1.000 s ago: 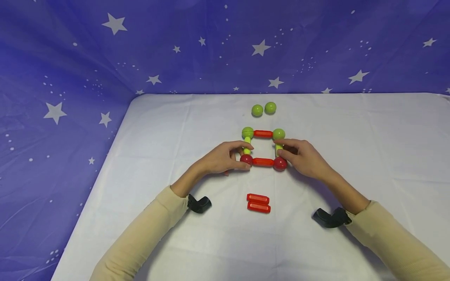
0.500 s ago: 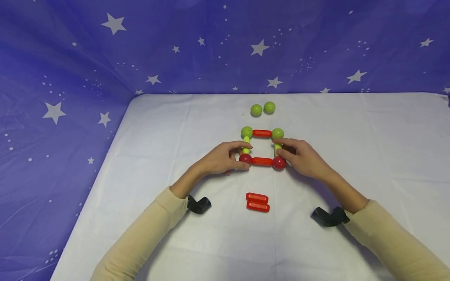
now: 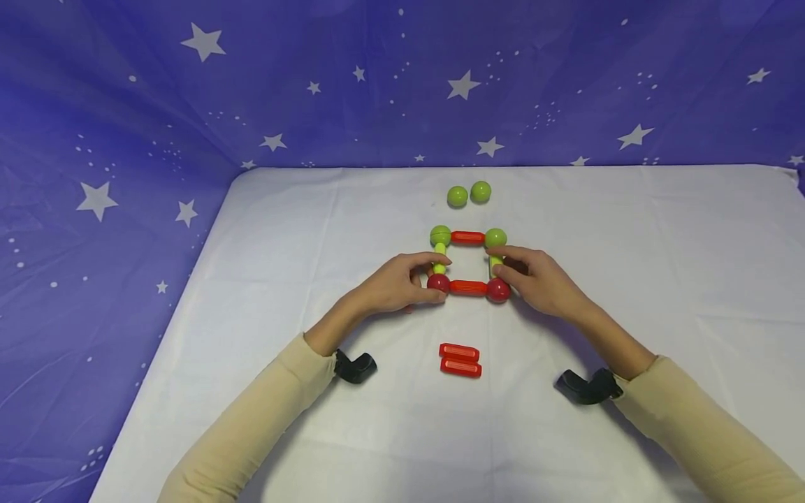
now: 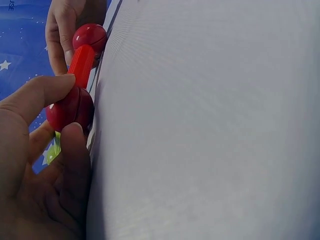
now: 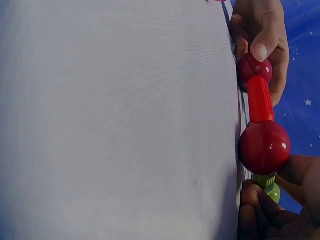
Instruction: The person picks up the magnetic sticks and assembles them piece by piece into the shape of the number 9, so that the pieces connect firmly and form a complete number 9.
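Note:
A square frame of balls and rods lies on the white cloth. Two green balls [image 3: 495, 238] form its far corners and two red balls [image 3: 499, 290] its near ones. Red rods [image 3: 468, 288] make the near and far sides; yellow-green rods [image 3: 439, 258] make the left and right sides. My left hand [image 3: 402, 283] grips the near left red ball [image 4: 67, 112], its thumb on the ball and its index finger over the left rod. With thumb and fingers, my right hand [image 3: 547, 283] pinches the right yellow-green rod [image 5: 265, 183], partly hidden behind the fingers.
Two loose green balls [image 3: 469, 193] lie beyond the frame. Nearer me, two loose red rods [image 3: 460, 360] lie side by side. Black wrist mounts [image 3: 356, 367] stick out from both sleeves. A blue star-patterned cloth [image 3: 377, 84] hangs behind and left of the table.

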The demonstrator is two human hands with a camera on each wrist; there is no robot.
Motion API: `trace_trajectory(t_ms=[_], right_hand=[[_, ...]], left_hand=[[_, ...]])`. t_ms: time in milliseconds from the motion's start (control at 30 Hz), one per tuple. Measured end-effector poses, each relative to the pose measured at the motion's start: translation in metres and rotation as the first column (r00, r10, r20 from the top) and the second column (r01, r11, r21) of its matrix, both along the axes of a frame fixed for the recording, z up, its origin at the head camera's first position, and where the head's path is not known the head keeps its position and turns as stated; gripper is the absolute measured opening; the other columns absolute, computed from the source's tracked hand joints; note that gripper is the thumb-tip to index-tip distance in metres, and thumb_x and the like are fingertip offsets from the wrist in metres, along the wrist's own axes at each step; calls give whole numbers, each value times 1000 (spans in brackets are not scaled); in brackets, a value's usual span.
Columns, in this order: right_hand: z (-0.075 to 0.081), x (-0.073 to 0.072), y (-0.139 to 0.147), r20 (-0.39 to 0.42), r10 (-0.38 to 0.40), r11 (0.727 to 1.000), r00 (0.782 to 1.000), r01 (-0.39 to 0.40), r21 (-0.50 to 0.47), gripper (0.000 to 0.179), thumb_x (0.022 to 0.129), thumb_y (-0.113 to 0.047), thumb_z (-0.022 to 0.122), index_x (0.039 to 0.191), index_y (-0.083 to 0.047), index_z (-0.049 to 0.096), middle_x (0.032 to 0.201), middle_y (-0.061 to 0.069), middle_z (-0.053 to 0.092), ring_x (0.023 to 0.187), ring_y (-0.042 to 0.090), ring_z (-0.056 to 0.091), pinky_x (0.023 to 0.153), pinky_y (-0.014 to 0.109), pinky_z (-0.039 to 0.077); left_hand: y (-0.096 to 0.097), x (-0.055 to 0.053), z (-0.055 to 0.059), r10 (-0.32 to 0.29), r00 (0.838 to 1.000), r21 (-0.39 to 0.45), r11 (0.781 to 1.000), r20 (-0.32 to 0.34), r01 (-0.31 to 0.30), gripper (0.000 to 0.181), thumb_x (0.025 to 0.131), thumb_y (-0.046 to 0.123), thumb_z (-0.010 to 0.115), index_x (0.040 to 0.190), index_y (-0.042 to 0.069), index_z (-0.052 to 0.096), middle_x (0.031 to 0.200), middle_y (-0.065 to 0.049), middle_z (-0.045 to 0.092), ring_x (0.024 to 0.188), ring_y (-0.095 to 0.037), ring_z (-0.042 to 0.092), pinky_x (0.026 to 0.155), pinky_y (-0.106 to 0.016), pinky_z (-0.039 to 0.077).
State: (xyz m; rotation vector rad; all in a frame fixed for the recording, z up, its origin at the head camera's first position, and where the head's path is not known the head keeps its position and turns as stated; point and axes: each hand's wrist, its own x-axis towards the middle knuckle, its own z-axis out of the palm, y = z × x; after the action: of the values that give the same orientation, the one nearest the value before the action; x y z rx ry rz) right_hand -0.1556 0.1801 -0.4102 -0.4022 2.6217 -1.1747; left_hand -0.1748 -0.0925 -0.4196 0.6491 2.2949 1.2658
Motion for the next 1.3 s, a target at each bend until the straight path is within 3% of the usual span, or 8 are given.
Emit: trace_trajectory(t_ms=[367, 600, 900, 1000, 1200, 1300], right_hand=[[4, 7, -2, 11, -27, 1000, 1000, 27, -10, 40, 101, -16, 57, 139, -4, 55, 135, 17, 55, 114, 32, 50, 102, 53, 40], [11, 23, -4, 10, -28, 1000, 1000, 28, 14, 44, 100, -21, 58, 140, -3, 52, 117, 14, 62, 100, 28, 55, 89, 46, 47], [21, 43, 1, -82, -64, 997, 995, 60, -51, 35, 94, -10, 67, 127, 0, 62, 112, 14, 66, 101, 29, 61, 89, 50, 51], [24, 47, 0, -89, -63, 997, 994, 58, -60, 33, 93, -10, 69, 124, 0, 64, 112, 12, 67, 99, 27, 62, 87, 45, 52], [23, 60, -9, -133, -29, 993, 991, 13, -115, 27, 89, -4, 72, 116, -2, 68, 108, 5, 69, 94, 18, 63, 82, 25, 52], [20, 67, -16, -148, -5, 990, 989, -16, -138, 26, 89, -4, 73, 114, -2, 69, 105, 5, 68, 92, 17, 63, 82, 26, 52]], left_hand=[[0, -4, 0, -18, 999, 40, 999, 27, 17, 49, 83, 20, 81, 128, 16, 61, 103, -4, 59, 55, -20, 51, 48, -29, 46], [-1, -5, -1, -16, 999, 48, 999, 33, 15, 49, 83, 19, 81, 128, 15, 61, 102, -5, 58, 53, -19, 52, 48, -32, 49], [0, -5, -1, -20, 999, 49, 999, 43, 18, 50, 83, 19, 81, 129, 16, 61, 102, -5, 59, 52, -21, 52, 47, -33, 49], [0, -4, -1, -18, 999, 45, 999, 40, 17, 51, 82, 19, 82, 129, 16, 61, 102, -4, 59, 52, -20, 52, 47, -32, 49], [-1, -4, -1, -24, 999, 55, 998, 46, 21, 51, 82, 18, 81, 129, 15, 61, 102, -5, 58, 52, -20, 51, 47, -32, 48], [-1, -4, -1, -18, 998, 52, 999, 54, 16, 51, 82, 19, 82, 129, 15, 61, 102, -5, 58, 52, -20, 52, 47, -32, 48]])
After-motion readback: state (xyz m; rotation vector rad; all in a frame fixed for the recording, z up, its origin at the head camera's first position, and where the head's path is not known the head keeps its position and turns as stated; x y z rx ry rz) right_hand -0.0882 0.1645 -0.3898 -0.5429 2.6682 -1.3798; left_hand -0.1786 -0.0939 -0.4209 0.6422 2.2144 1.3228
